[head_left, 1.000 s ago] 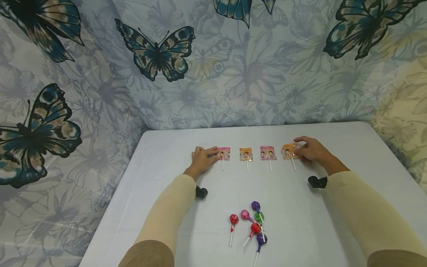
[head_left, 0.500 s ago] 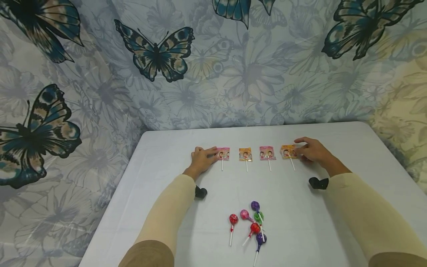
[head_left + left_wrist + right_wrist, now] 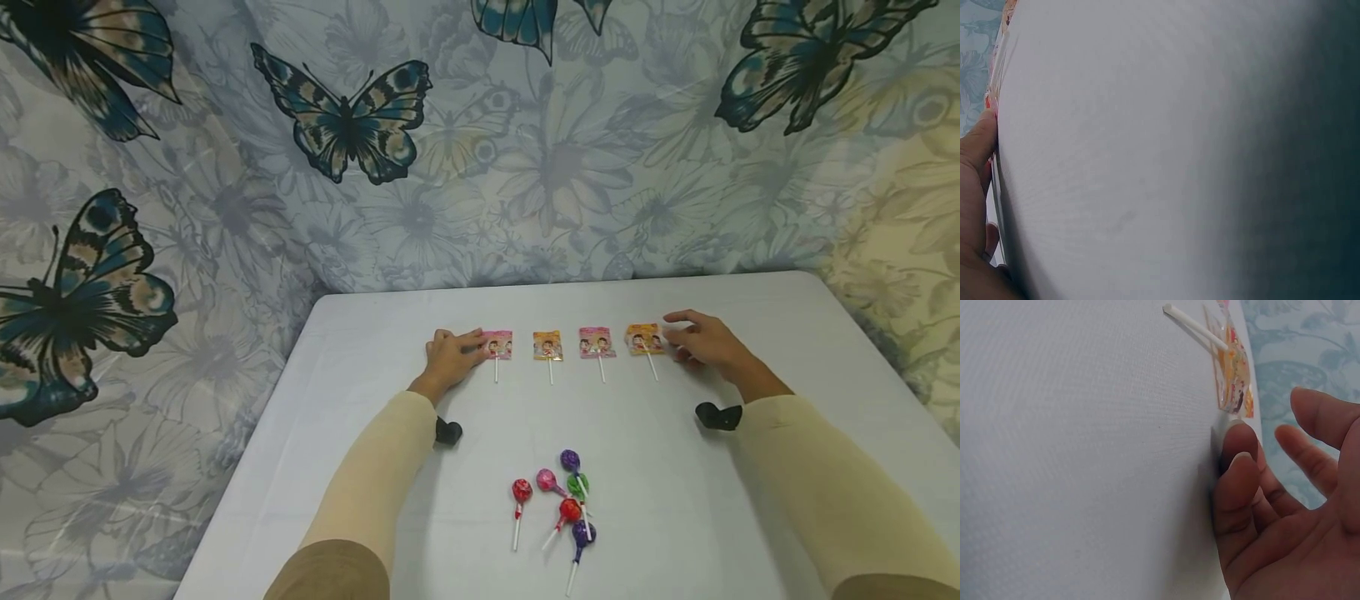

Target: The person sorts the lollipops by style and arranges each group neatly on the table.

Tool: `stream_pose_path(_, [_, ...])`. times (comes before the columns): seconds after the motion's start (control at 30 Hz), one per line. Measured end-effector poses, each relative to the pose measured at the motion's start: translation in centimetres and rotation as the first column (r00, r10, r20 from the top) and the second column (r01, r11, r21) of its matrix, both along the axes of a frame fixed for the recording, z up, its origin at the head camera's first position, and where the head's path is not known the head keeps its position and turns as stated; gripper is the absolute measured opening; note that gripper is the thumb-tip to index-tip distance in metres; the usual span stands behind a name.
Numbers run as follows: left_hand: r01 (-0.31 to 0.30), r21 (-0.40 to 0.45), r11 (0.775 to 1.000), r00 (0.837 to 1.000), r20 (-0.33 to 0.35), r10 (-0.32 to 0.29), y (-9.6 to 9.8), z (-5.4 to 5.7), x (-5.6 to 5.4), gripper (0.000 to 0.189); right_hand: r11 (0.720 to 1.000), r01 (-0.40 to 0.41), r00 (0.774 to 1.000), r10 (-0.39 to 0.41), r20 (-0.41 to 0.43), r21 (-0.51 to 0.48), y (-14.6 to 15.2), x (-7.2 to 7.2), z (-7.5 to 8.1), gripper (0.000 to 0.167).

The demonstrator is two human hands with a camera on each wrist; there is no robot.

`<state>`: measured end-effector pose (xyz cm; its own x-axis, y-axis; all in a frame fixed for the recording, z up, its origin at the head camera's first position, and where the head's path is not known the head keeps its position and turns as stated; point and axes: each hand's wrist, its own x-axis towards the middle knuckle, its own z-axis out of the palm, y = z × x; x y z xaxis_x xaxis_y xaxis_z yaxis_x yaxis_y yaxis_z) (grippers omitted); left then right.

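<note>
Across the far part of the table runs a row of flat lollipops in printed wrappers, sticks toward me. At its left end, my left hand [image 3: 452, 357] pinches the edge of a pink-wrapped lollipop [image 3: 498, 347] between thumb and index finger. An orange-wrapped lollipop [image 3: 547, 345] and another pink-wrapped lollipop [image 3: 597, 342] lie between the hands. The right-end orange-wrapped lollipop [image 3: 643, 339] lies just beside my right hand [image 3: 708, 343], whose loosely bent fingers hold nothing. In the right wrist view a small gap separates the fingertips from that wrapper [image 3: 1234, 378]. The left wrist view mostly shows blurred tablecloth.
Nearer me lies a loose group of round lollipops: a red one [image 3: 522, 490] apart at left, then pink [image 3: 546, 480], green [image 3: 577, 485], another red [image 3: 570, 510] and purple ones [image 3: 570, 460]. The white table [image 3: 360, 517] meets a butterfly-print wall covering [image 3: 562, 167] behind.
My right hand has let go of the right-end orange-wrapped lollipop and moved slightly right, away from it. My left hand stays at the pink one. The head view shifts slightly.
</note>
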<state>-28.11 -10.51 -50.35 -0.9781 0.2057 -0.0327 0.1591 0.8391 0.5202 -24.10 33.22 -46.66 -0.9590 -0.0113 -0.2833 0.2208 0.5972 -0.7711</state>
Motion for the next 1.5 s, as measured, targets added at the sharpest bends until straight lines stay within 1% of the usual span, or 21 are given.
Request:
stream_pose_path(0.17, [-0.002, 0.019, 1.000, 1.000, 0.010, 0.002, 0.0, 0.1, 0.1, 0.042, 1.000, 0.004, 1.000, -0.004, 0.000, -0.001, 0.0, 0.2, 0.0, 0.055])
stream_pose_path(0.47, [-0.011, 0.015, 1.000, 1.000, 0.004, 0.010, 0.1, 0.2, 0.1, 0.044, 1.000, 0.005, 1.000, -0.005, -0.004, -0.011, 0.2, 0.4, 0.1, 0.056])
stream_pose_path(0.63, [-0.012, 0.057, 0.998, 1.000, -0.009, 0.012, 0.1, 0.4, 0.1, 0.043, 1.000, 0.015, 1.000, -0.015, 0.006, -0.004, 0.3, 0.5, 0.1, 0.058])
stream_pose_path(0.77, [-0.025, 0.106, 0.994, 1.000, 0.011, 0.024, 0.0, 0.6, 0.2, 0.042, 1.000, 0.022, 1.000, -0.022, 0.011, -0.010, 0.4, 0.5, 0.1, 0.060])
stream_pose_path(0.9, [-0.068, 0.192, 0.979, 0.996, 0.066, 0.056, -0.3, 0.8, 0.2, 0.045, 1.000, 0.014, 1.000, -0.014, 0.009, -0.015, 0.4, 0.6, 0.2, 0.063])
stream_pose_path(0.97, [-0.074, 0.227, 0.971, 0.995, 0.084, 0.057, -0.5, 0.9, 0.2, 0.048, 1.000, 0.004, 1.000, -0.004, 0.001, -0.007, 0.4, 0.7, 0.2, 0.066])
stream_pose_path(1.13, [-0.034, 0.291, 0.956, 0.996, 0.092, 0.008, -1.1, 0.8, 0.0, 0.053, 0.999, -0.038, 0.999, 0.037, -0.025, -0.023, 0.3, 1.0, 0.2, 0.070])
stream_pose_path(1.27, [-0.029, 0.348, 0.937, 0.991, 0.130, -0.018, -1.4, 0.9, 0.1, 0.058, 0.998, -0.053, 0.997, 0.051, -0.050, -0.034, 0.5, 1.7, 0.7, 0.069])
stream_pose_path(1.37, [-0.053, 0.368, 0.928, 0.986, 0.168, -0.010, -1.8, 1.3, 0.5, 0.061, 0.998, -0.055, 0.996, 0.053, -0.073, -0.030, 0.5, 2.0, 1.2, 0.068])
stream_pose_path(1.5, [-0.058, 0.386, 0.921, 0.984, 0.179, -0.013, -2.2, 2.1, 1.3, 0.060, 0.998, -0.064, 0.992, 0.062, -0.108, -0.018, 0.4, 2.3, 1.9, 0.066])
